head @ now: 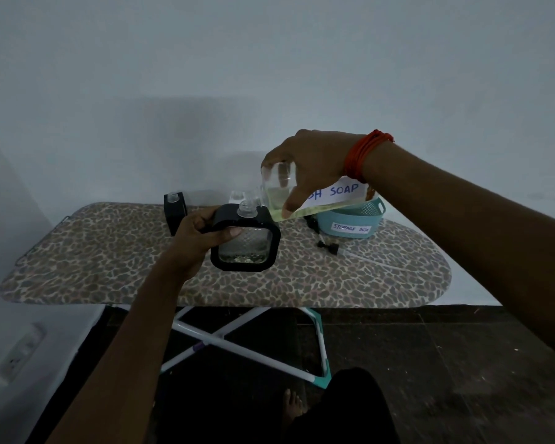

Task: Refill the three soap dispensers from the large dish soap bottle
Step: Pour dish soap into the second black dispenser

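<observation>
ironing board point(109, 270) carries the items | dish soap bottle point(321, 200) tilted neck-down above dispenser mouth, right hand point(305, 168) grip wrapped around it | teal storage box point(350, 221) behind, on board | soap dispenser point(247, 245) black-framed, left hand point(202, 232) grip closed on it, over the board | second dispenser point(174, 211) at back | pump head point(329, 246) lying beside box
</observation>
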Available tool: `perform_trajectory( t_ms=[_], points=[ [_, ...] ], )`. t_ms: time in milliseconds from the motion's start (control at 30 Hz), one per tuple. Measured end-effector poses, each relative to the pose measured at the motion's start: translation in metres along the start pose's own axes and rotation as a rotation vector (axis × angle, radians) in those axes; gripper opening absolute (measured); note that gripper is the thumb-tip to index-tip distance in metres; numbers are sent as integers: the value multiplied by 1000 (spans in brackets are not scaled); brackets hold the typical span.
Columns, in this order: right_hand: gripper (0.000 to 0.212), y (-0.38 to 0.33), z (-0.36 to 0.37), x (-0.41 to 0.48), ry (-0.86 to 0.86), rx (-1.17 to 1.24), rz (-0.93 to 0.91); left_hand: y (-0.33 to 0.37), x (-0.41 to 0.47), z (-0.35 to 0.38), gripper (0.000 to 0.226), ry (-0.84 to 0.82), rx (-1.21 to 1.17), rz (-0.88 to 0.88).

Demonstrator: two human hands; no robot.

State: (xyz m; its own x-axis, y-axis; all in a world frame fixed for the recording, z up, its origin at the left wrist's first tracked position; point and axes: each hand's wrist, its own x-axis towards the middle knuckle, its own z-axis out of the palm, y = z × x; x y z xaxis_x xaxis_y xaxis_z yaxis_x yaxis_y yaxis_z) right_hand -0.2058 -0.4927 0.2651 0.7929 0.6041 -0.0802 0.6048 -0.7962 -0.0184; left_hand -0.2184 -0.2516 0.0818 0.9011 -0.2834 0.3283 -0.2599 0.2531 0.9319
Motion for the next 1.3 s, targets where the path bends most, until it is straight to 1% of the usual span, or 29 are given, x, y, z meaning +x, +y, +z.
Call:
perform_trajectory(
  t_ms=[200, 500, 733, 1000, 1300],
  points=[
    [76, 0, 0, 1, -2, -17, -1, -3, 1, -2, 37, 13, 2, -2],
    [74, -3, -1, 0, 13, -27, 9, 1, -1, 0, 39, 22, -8, -6],
    [74, -7, -4, -1, 7, -31, 8, 2, -3, 0, 36, 29, -1, 3],
    [80, -8, -5, 1, 15, -70, 12, 0, -1, -2, 37, 31, -6, 0],
    [78, -9, -4, 1, 6, -78, 12, 0, -2, -2, 38, 32, -5, -1]
  ],
)
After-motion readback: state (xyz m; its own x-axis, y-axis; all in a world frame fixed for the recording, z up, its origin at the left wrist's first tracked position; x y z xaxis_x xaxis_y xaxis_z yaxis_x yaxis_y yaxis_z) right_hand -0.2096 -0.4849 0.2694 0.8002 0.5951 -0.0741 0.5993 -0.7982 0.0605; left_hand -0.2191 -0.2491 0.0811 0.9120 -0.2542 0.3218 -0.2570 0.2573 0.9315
